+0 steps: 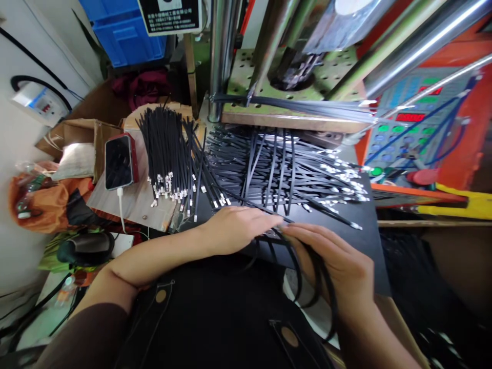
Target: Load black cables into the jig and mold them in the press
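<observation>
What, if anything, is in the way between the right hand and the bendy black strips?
Nothing that I can see. The right hand holds the curved black strips, which hang in loops beside it. The left hand is close by; whether it grips them too is hard to tell.

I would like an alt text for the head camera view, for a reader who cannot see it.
A person's right hand holds thin black straps that curve down in loops, its fingertips close to those of the left hand. Beyond, many more straps with silvery ends lie heaped, with a phone to the left and a machine behind.
</observation>
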A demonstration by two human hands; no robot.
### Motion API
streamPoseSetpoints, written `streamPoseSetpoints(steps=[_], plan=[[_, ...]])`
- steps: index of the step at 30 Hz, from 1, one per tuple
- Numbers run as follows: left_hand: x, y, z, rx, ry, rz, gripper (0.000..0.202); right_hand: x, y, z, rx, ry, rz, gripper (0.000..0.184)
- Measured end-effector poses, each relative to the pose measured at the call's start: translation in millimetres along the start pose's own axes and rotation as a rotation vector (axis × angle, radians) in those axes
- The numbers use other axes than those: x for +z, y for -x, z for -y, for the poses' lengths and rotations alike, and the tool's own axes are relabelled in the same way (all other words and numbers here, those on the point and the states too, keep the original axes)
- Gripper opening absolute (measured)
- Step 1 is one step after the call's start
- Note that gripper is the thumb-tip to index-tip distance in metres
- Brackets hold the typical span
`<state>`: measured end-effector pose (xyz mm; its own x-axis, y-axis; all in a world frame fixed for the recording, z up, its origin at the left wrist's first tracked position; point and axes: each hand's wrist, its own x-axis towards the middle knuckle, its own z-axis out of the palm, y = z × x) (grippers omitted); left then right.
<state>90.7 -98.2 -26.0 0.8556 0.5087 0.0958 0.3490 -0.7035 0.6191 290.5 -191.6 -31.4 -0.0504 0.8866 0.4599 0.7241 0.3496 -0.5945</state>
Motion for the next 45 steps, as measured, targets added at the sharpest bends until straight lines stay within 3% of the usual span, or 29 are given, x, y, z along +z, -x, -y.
streamPoseSetpoints(steps=[4,7,12,16,18,21,24,31,34,36,40,42,45], plan=[[0.8,24,18,-0.030,0.077,-0.251,0.033,4,7,-10,0.114,0.005,0.017,0.008],[10.4,36,27,-0.049,0.166,-0.387,0.024,7,12,-19,0.076,-0.028,0.070,0.009],[32.8,35,29,-0.060,0.166,-0.287,0.024,4,5,-15,-0.062,0.016,0.243,0.023],[31.7,32,28,-0.066,0.113,-0.163,0.026,2,-1,-9,-0.144,0.046,0.302,0.027],[29.0,30,28,-0.056,0.093,-0.130,0.027,1,1,-12,-0.066,0.024,0.278,0.026],[28.7,29,27,-0.069,0.075,-0.116,0.026,0,7,-20,0.092,0.001,0.123,0.016],[28.6,30,28,-0.090,0.101,-0.124,0.022,1,16,-28,0.101,-0.030,0.049,0.010],[1.0,40,35,0.041,0.093,-0.173,0.021,7,22,-21,-0.131,0.070,0.136,0.022],[-14.6,42,35,0.021,-0.010,-0.218,0.021,3,17,-22,-0.122,0.079,0.162,0.024],[-23.8,42,32,0.023,-0.082,-0.237,0.021,-8,17,-38,-0.049,0.131,0.169,0.023],[-35.8,45,29,0.006,-0.148,-0.292,0.018,-40,34,-93,0.137,0.359,0.135,0.017],[-39.5,44,31,0.013,-0.151,-0.325,0.016,-48,42,-112,0.153,0.370,0.147,0.020],[-49.4,34,32,0.054,-0.147,-0.375,0.017,-48,39,-107,0.117,0.375,0.061,0.019]])
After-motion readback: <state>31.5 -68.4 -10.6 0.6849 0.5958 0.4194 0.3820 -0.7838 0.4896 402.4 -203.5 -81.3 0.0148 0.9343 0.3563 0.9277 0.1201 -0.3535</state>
